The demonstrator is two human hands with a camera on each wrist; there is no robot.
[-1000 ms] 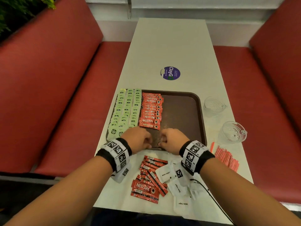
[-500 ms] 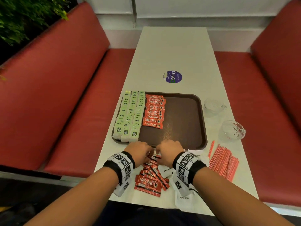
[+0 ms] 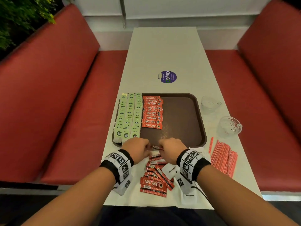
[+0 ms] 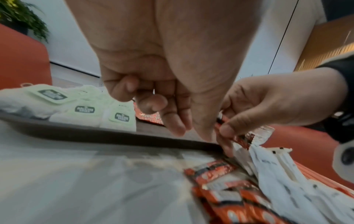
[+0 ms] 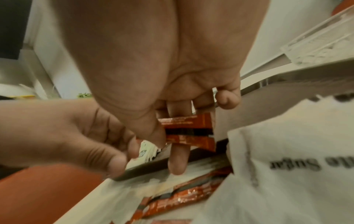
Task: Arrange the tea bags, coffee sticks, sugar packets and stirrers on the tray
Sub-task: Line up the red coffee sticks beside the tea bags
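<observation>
The right hand point(image 5: 172, 84) pinches one end of a red coffee stick point(image 5: 188, 130) between thumb and fingers; the left hand point(image 3: 137, 148) nips the other end. Just ahead lies the tray point(image 3: 184, 121), its coffee row point(image 3: 152, 112) ahead-left; loose sticks point(image 3: 154, 176) lie beneath the wrists. Two hands tugging unevenly could twist the stick, landing it crooked.

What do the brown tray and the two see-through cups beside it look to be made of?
The tray looks like hard moulded plastic: matte brown, rounded corners, raised rim. The two cups are transparent with handles, either glass or clear plastic; the pictures don't settle which.
</observation>
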